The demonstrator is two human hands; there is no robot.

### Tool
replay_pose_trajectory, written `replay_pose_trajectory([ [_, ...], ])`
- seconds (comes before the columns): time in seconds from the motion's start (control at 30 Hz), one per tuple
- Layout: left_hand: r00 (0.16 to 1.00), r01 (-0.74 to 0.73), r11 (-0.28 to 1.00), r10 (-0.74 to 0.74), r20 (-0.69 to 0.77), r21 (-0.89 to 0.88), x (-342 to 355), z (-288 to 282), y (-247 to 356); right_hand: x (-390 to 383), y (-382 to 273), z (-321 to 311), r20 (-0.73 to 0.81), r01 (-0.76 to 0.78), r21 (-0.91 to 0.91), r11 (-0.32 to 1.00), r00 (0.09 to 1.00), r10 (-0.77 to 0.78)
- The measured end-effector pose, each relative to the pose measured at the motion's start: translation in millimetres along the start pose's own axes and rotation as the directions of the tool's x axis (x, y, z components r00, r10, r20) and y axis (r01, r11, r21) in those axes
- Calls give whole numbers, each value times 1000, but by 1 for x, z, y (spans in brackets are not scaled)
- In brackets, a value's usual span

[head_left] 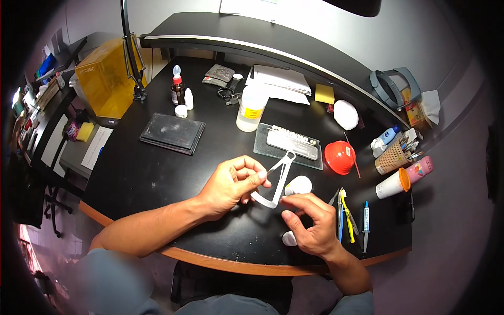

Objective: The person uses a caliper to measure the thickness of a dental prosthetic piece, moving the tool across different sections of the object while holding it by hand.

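Observation:
My left hand (239, 184) pinches a silver metal caliper-like instrument (282, 181), its looped end pointing up and away from me. My right hand (308, 226) is just right of the instrument's curved lower part, fingers bent and apart; I cannot tell whether the index fingertip touches it. A white jar (300, 185) stands behind that hand and a small white round item (289, 239) is beside its thumb. Beyond the instrument lies a glass slab (262, 147) with a metal tray (291, 147) on it.
The black desk (121, 178) also holds a red bowl (338, 156), translucent jug (251, 113), black case (171, 133), dropper bottles (177, 92), papers (278, 79), toothbrush-like tools (347, 220), a syringe (366, 226) and cups (391, 185). A yellow enclosure (105, 79) stands at the left.

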State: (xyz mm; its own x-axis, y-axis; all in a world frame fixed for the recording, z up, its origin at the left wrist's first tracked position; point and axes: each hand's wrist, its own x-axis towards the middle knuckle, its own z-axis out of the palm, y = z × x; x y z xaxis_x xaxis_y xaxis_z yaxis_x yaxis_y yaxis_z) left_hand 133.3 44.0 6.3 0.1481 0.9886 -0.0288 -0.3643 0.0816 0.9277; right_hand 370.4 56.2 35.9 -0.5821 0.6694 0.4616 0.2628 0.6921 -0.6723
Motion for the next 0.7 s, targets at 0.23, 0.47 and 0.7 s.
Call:
replay_pose_trajectory([
  [0.23,990,85,996,-81,113,-32,-8,12,-4,-9,-1,4,134,-276,357,893,961,243],
  [0.47,976,67,998,-65,209,0,-2,2,-1,-10,4,-5,181,-438,583,684,891,417],
  [0.7,855,-502,603,453,253,620,1,4,5,-9,12,-11,122,-405,520,752,907,403],
])
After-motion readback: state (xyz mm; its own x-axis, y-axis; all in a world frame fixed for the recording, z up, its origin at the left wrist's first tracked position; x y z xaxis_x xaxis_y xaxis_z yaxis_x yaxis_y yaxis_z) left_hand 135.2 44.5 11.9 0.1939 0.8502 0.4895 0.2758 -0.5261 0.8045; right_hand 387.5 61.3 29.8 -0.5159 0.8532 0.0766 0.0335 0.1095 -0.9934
